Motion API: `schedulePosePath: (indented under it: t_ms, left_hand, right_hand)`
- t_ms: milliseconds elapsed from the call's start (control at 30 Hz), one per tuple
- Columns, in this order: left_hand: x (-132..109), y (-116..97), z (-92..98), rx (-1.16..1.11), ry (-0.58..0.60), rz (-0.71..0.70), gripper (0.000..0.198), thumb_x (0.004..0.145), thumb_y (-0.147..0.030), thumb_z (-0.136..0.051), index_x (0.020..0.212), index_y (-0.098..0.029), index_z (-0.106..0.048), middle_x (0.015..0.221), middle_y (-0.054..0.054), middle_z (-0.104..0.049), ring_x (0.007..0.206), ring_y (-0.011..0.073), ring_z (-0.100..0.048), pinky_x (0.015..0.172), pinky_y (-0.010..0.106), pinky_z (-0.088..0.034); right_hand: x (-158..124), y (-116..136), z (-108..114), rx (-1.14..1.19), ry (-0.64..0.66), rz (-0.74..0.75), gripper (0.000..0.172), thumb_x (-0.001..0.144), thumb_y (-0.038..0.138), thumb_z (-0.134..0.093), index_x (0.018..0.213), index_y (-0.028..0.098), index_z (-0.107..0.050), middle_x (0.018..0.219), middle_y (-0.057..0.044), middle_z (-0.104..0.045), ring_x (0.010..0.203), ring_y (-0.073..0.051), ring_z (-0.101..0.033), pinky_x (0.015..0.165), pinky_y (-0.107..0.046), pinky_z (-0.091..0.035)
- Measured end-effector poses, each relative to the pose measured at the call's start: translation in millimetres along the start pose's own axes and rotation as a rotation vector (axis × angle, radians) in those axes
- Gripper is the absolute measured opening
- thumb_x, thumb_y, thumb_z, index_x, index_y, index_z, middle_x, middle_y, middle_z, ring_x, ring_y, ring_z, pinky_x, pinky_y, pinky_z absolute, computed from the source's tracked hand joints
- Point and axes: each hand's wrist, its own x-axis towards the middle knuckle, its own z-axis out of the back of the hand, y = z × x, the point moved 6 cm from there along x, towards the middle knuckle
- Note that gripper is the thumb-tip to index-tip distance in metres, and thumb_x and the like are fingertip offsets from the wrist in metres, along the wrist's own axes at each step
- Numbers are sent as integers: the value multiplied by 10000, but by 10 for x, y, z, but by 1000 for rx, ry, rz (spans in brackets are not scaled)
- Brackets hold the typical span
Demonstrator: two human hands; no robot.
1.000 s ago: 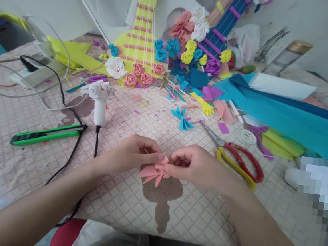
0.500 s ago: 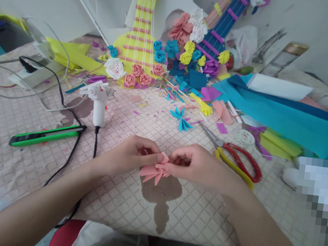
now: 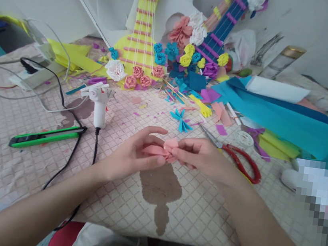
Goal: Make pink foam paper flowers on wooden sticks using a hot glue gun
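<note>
Between my two hands, just above the table, is a pink paper flower (image 3: pixel 160 151) with folded petals. My left hand (image 3: pixel 136 151) cups it from the left, thumb below and index finger stretched out above. My right hand (image 3: pixel 197 155) pinches its right side between thumb and fingers. Part of the flower is hidden by the fingers. Beyond my hands lies a blue folded paper flower (image 3: pixel 181 120). Scissors with red and yellow handles (image 3: pixel 245 162) lie right of my right hand, partly behind my forearm.
A white hot glue gun (image 3: pixel 99 108) stands at left, its black cord running to the front edge. A green utility knife (image 3: pixel 45 137) lies beside it. Behind are a yellow paper guitar (image 3: pixel 137 51), a blue one (image 3: pixel 221 33), paper scraps and blue paper sheets (image 3: pixel 288 115).
My hands have shifted slightly away from me with the pink flower, which is turned and more gathered. My left index finger has lifted off it and straightened.
</note>
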Motion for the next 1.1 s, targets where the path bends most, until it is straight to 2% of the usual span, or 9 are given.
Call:
schedulePosePath:
  t_ms: [67, 133, 300, 567, 767, 1100]
  left_hand:
    - [-9, 23, -20, 34, -10, 22, 484, 709, -227, -706, 1139, -203, -487, 968, 35, -660, 860, 147, -644, 771, 266, -504]
    - [-8, 43, -33, 72, -40, 29, 372, 714, -230, -702, 1049, -170, -553, 950, 47, -675, 860, 151, -648, 785, 268, -507]
    - [12, 37, -58, 112, -123, 12, 190, 756, -250, -656, 896, -126, -622, 793, 40, -701, 732, 129, -652, 693, 228, -518]
    - [-18, 6, -12, 191, -179, -13, 228, 732, -275, -682, 897, -121, -653, 834, 66, -717, 733, 147, -652, 678, 233, -522]
    - [-30, -25, 1, 277, -196, -67, 234, 732, -280, -682, 908, -126, -662, 811, 61, -713, 717, 152, -648, 645, 229, -520]
    - [-42, -51, 20, 287, -187, -100, 219, 745, -278, -678, 908, -133, -654, 834, 49, -714, 728, 136, -650, 668, 208, -516]
  right_hand:
    - [10, -15, 27, 33, -20, -10, 263, 768, 403, -595, 747, 144, -637, 533, 40, -472, 460, -52, -365, 428, -216, -235]
    - [12, -23, 23, 65, -19, -10, 255, 763, 395, -605, 741, 142, -629, 526, 45, -459, 460, -49, -368, 425, -212, -235]
    - [-1, -26, -7, 104, -24, -15, 246, 744, 385, -629, 719, 140, -614, 526, 45, -457, 470, -49, -382, 428, -205, -255]
    - [25, -62, -28, 155, 39, -10, 255, 735, 387, -649, 799, 141, -644, 565, 33, -486, 488, -50, -393, 439, -199, -276]
    - [-9, -10, -21, 134, 7, -2, 231, 722, 375, -656, 719, 147, -618, 562, 38, -472, 493, -50, -382, 448, -201, -279]
    - [-17, 25, -23, 31, 64, 75, 280, 797, 429, -588, 828, 152, -614, 667, 20, -511, 554, -61, -432, 478, -201, -312]
